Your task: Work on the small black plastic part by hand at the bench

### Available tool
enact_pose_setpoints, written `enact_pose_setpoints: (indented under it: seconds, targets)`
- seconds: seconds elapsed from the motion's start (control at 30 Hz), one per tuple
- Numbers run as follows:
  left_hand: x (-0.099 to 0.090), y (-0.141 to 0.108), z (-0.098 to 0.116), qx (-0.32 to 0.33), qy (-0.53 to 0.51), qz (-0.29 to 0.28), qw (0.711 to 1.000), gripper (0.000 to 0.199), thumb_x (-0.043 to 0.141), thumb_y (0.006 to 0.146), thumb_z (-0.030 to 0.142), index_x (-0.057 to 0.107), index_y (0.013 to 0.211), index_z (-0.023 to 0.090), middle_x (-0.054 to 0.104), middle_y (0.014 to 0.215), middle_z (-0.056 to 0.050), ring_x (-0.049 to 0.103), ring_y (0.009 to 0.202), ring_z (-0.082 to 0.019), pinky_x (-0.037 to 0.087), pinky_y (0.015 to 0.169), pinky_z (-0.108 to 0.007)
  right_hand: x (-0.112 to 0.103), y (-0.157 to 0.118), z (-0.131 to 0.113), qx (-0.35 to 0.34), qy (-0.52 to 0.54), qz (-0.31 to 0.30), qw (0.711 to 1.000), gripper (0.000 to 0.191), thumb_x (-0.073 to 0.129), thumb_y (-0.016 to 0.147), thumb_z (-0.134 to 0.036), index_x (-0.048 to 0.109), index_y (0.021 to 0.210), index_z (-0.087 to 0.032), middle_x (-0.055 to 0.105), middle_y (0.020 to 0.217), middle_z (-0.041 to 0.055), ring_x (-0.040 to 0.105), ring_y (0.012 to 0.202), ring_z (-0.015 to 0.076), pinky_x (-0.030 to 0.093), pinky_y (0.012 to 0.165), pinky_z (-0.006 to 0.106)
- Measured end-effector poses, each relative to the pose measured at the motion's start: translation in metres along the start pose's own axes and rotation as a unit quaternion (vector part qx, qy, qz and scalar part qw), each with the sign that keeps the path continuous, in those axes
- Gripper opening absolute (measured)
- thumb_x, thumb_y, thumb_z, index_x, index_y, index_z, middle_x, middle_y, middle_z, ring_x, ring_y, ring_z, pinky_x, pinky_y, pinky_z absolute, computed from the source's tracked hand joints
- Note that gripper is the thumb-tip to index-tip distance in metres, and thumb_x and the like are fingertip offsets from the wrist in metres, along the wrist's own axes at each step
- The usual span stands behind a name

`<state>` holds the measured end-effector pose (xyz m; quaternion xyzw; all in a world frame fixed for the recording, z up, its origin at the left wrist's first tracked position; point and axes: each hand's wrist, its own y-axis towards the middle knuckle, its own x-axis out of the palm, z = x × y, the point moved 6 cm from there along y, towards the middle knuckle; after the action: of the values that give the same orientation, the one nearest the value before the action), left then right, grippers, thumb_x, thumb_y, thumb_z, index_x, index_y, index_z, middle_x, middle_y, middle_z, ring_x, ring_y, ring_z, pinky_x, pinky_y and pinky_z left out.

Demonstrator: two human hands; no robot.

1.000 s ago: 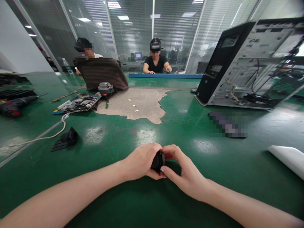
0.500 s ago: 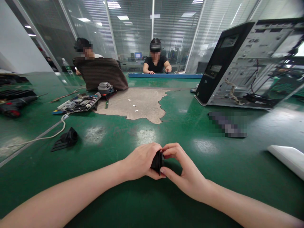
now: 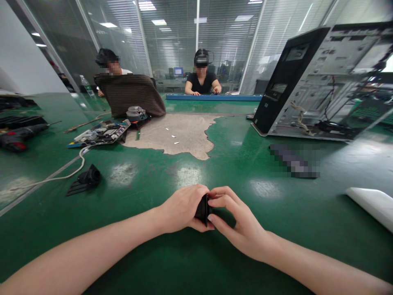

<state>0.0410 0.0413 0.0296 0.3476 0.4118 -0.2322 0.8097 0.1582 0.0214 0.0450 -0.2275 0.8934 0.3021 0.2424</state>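
A small black part [image 3: 202, 210] with a flat, flange-like rim is held just above the green table [image 3: 172, 262]. My left hand [image 3: 186, 209] is closed around it from the left and hides most of its body. From the right, the fingertips and thumb of my right hand [image 3: 238, 223] pinch at the rim side. What lies between those right fingertips is mostly hidden. Off to the left on the table lies a separate black plastic piece [image 3: 84, 180] with a round opening and slats.
Back left are a circuit board [image 3: 102, 134], a cooler [image 3: 136, 114], a cable [image 3: 81, 164], a power drill [image 3: 21, 133] and a brown-covered object [image 3: 132, 94]. An open computer case [image 3: 319, 86] stands right, near a white object [image 3: 373, 205]. Two people sit opposite.
The fingers of my right hand have shifted slightly and bent more at the part's right side. My left hand and the part stay in place.
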Motion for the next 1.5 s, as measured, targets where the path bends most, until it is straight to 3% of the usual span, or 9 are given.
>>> enact_pose_setpoints:
  seconds: [0.13, 0.3, 0.63, 0.77, 0.93, 1.23, 1.33, 1.5]
  targets:
    - [0.0, 0.0, 0.001, 0.008, 0.006, 0.004, 1.0, 0.053, 0.064, 0.066, 0.038, 0.037, 0.107, 0.018, 0.056, 0.099, -0.009, 0.058, 0.089, -0.025, 0.047, 0.076, -0.038, 0.001, 0.0, 0.006, 0.038, 0.007, 0.006, 0.999, 0.028, 0.054, 0.078, -0.013, 0.044, 0.102, -0.022, 0.05, 0.103, 0.0068, 0.053, 0.095, 0.0197, 0.048, 0.082, 0.038]
    - [0.0, -0.001, -0.001, 0.001, 0.011, 0.006, 1.0, 0.054, 0.064, 0.065, 0.039, 0.036, 0.106, 0.017, 0.056, 0.1, -0.01, 0.058, 0.088, -0.025, 0.047, 0.076, -0.038, 0.009, -0.001, 0.014, 0.096, 0.053, -0.037, 0.993, 0.029, 0.052, 0.081, -0.015, 0.04, 0.108, -0.021, 0.055, 0.093, 0.0047, 0.058, 0.084, 0.0173, 0.051, 0.079, 0.037]
    - [-0.001, 0.001, 0.001, -0.015, -0.008, -0.007, 1.0, 0.052, 0.064, 0.066, 0.04, 0.038, 0.106, 0.018, 0.057, 0.1, -0.008, 0.059, 0.087, -0.023, 0.047, 0.077, -0.037, 0.0, 0.0, -0.001, -0.017, -0.009, 0.005, 1.0, 0.018, 0.052, 0.081, -0.014, 0.049, 0.097, -0.021, 0.047, 0.107, 0.0072, 0.051, 0.1, 0.02, 0.047, 0.084, 0.036]
    - [0.0, 0.001, 0.0, -0.006, 0.003, 0.001, 1.0, 0.053, 0.065, 0.065, 0.039, 0.038, 0.106, 0.018, 0.057, 0.099, -0.008, 0.058, 0.088, -0.024, 0.047, 0.076, -0.038, 0.003, 0.0, 0.01, 0.052, 0.031, 0.007, 0.998, 0.03, 0.056, 0.078, -0.013, 0.043, 0.104, -0.021, 0.051, 0.101, 0.0057, 0.054, 0.093, 0.0184, 0.048, 0.082, 0.036]
    - [0.0, 0.0, 0.0, 0.002, 0.014, 0.006, 1.0, 0.053, 0.065, 0.065, 0.04, 0.038, 0.105, 0.018, 0.056, 0.097, -0.008, 0.059, 0.086, -0.025, 0.048, 0.074, -0.038, 0.009, 0.0, 0.016, 0.106, 0.056, -0.038, 0.992, 0.032, 0.053, 0.08, -0.014, 0.04, 0.108, -0.021, 0.055, 0.094, 0.0042, 0.058, 0.083, 0.0167, 0.05, 0.077, 0.036]
    - [0.0, 0.0, -0.001, -0.004, -0.003, -0.009, 1.0, 0.053, 0.065, 0.066, 0.037, 0.037, 0.108, 0.019, 0.056, 0.101, -0.008, 0.058, 0.089, -0.024, 0.047, 0.077, -0.037, 0.0, 0.0, 0.001, 0.005, -0.006, 0.006, 1.0, 0.024, 0.055, 0.079, -0.014, 0.047, 0.1, -0.022, 0.047, 0.108, 0.0066, 0.05, 0.101, 0.0199, 0.044, 0.085, 0.037]
    - [0.0, 0.0, -0.001, -0.004, -0.001, -0.01, 1.0, 0.052, 0.064, 0.066, 0.039, 0.038, 0.106, 0.019, 0.056, 0.101, -0.008, 0.058, 0.089, -0.025, 0.047, 0.078, -0.038, 0.001, 0.0, 0.006, 0.044, 0.007, 0.008, 0.999, 0.032, 0.056, 0.076, -0.012, 0.043, 0.104, -0.021, 0.05, 0.103, 0.0059, 0.051, 0.096, 0.0193, 0.045, 0.083, 0.037]
    - [0.001, 0.0, -0.002, -0.006, 0.013, -0.006, 1.0, 0.052, 0.065, 0.066, 0.039, 0.038, 0.105, 0.018, 0.056, 0.1, -0.009, 0.058, 0.088, -0.025, 0.047, 0.076, -0.038, 0.009, 0.0, 0.016, 0.107, 0.055, -0.043, 0.992, 0.033, 0.054, 0.079, -0.014, 0.04, 0.108, -0.021, 0.055, 0.095, 0.0041, 0.056, 0.085, 0.0171, 0.048, 0.078, 0.036]
